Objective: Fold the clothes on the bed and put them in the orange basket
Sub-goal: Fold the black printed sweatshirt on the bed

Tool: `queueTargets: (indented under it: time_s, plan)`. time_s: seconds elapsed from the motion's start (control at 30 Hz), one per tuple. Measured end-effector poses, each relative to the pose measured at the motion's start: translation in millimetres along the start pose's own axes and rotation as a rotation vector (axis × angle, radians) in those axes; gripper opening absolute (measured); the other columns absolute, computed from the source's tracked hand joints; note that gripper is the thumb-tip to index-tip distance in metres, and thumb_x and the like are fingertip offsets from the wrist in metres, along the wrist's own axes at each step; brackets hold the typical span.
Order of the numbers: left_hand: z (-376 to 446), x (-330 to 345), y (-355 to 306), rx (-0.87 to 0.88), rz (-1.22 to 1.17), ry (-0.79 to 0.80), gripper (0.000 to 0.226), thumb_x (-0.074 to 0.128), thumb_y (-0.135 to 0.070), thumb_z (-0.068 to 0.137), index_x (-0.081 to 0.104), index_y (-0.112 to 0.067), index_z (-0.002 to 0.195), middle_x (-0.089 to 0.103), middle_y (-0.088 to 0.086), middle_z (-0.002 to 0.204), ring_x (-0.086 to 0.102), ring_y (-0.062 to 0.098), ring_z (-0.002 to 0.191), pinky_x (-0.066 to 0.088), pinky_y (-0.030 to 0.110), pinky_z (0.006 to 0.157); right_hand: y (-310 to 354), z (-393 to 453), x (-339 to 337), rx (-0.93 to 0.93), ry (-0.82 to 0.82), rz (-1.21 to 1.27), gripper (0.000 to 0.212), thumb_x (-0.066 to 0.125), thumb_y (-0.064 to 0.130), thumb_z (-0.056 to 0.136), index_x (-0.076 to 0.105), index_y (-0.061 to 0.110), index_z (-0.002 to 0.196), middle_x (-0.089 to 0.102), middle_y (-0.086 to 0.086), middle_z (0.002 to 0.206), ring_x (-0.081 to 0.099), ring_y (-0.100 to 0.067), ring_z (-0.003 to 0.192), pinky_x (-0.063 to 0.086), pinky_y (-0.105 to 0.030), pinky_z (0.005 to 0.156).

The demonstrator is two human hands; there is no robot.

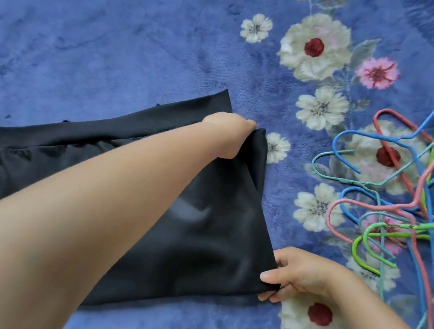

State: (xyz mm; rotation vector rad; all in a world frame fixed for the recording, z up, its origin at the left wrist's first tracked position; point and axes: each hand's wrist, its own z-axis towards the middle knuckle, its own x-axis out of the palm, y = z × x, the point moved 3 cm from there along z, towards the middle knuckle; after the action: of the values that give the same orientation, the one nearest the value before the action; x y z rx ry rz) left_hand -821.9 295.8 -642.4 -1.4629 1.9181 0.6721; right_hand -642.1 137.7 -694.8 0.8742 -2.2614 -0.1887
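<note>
I see 2 bare arms in frame. My left arm enters from the lower left and stretches diagonally up to mid-frame, where the left hand [229, 135] is turned knuckles-up with its fingers curled down, pinching a fold of cloth. My right arm comes in from the lower right corner; the right hand [297, 275] sits low and right of centre, thumb on top and fingers beneath, pinching a cloth corner.

You have no text, label, brand name or number to read here. The only mark is a pale, blurred swoosh-like shape on the black garment [180, 209] lying on the bed [89, 30]; no letters show beside it.
</note>
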Motion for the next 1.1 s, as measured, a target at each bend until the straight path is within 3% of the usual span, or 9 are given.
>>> queueTargets:
  time_s: [0.2,0.4,0.53,0.57,0.63,0.7,0.83,0.93,1.1]
  plan:
    - [-33.6,-15.3,36.2,0.103,-0.211,-0.066,0.036,0.045,0.007,0.08,0.056,-0.002,0.113,0.053,0.014,0.117,0.048,0.03,0.112,0.037,0.03,0.081,22.0,-14.7,28.7,-0.197,0.004,-0.051,0.003,0.071,0.025,0.057,0.071,0.022,0.058,0.062,0.012,0.056,0.055,0.002,0.055,0.04,-0.012,0.056]
    - [-105.0,-22.2,95.7,0.082,-0.444,-0.258,0.014,0.05,0.007,0.08,0.052,-0.005,0.085,0.048,0.004,0.087,0.049,0.023,0.089,0.028,0.019,0.065,76.3,-18.9,93.8,-0.345,0.141,-0.162,0.031,0.064,0.007,0.065,0.073,0.036,0.061,0.064,0.032,0.075,0.058,0.014,0.077,0.042,-0.006,0.067]
    - [-172.0,-3.6,153.9,-0.031,-0.555,-0.31,0.011,0.049,0.005,0.083,0.049,-0.006,0.078,0.051,0.004,0.078,0.047,0.016,0.063,0.037,0.009,0.048,97.9,-1.7,158.0,-0.363,0.068,-0.336,0.006,0.071,0.029,0.062,0.072,0.034,0.062,0.057,0.037,0.098,0.053,0.008,0.106,0.04,-0.011,0.087]
    - [-180.9,2.5,164.9,-0.036,-0.573,-0.316,0.008,0.051,0.005,0.082,0.052,-0.003,0.082,0.056,0.005,0.081,0.052,0.019,0.07,0.041,0.009,0.054,98.9,2.0,168.1,-0.344,0.036,-0.361,0.005,0.072,0.028,0.064,0.072,0.032,0.062,0.058,0.034,0.101,0.055,0.004,0.106,0.042,-0.014,0.088]
    - [-207.3,17.3,195.0,-0.019,-0.594,-0.374,0.017,0.056,0.004,0.078,0.061,0.002,0.094,0.064,0.011,0.096,0.057,0.027,0.091,0.048,0.033,0.079,101.9,19.5,199.2,-0.321,-0.023,-0.437,0.016,0.074,0.019,0.072,0.071,0.031,0.06,0.06,0.025,0.104,0.059,0.001,0.099,0.045,-0.018,0.084]
    - [-229.9,33.5,223.9,-0.013,-0.593,-0.413,0.022,0.059,0.006,0.075,0.064,0.002,0.096,0.065,0.013,0.101,0.057,0.029,0.098,0.045,0.041,0.085,104.2,40.5,231.5,-0.309,-0.1,-0.496,0.026,0.071,0.012,0.079,0.07,0.031,0.061,0.057,0.019,0.111,0.058,0.003,0.098,0.047,-0.019,0.085]
    - [-265.6,77.0,281.6,0.002,-0.52,-0.43,0.023,0.059,0.006,0.074,0.065,0.002,0.096,0.065,0.015,0.102,0.058,0.031,0.098,0.045,0.044,0.086,109.2,100.2,294.6,-0.302,-0.197,-0.521,0.024,0.069,0.014,0.081,0.068,0.03,0.063,0.051,0.016,0.118,0.057,-0.003,0.104,0.047,-0.024,0.091]
    - [-275.9,106.0,315.7,0.021,-0.488,-0.418,0.024,0.063,0.004,0.074,0.066,0.001,0.098,0.066,0.016,0.104,0.058,0.033,0.1,0.045,0.045,0.088,107.4,144.9,325.2,-0.342,-0.31,-0.493,0.023,0.069,0.015,0.081,0.068,0.028,0.063,0.048,0.016,0.122,0.056,-0.003,0.101,0.046,-0.021,0.082]
    - [-277.3,145.2,360.4,0.026,-0.522,-0.432,0.031,0.062,0.003,0.078,0.067,-0.006,0.107,0.065,0.011,0.114,0.057,0.029,0.108,0.042,0.038,0.094,100.9,206.9,366.0,-0.403,-0.413,-0.569,0.019,0.067,0.017,0.083,0.068,0.032,0.071,0.027,0.018,0.145,0.038,-0.005,0.127,0.04,-0.025,0.092]
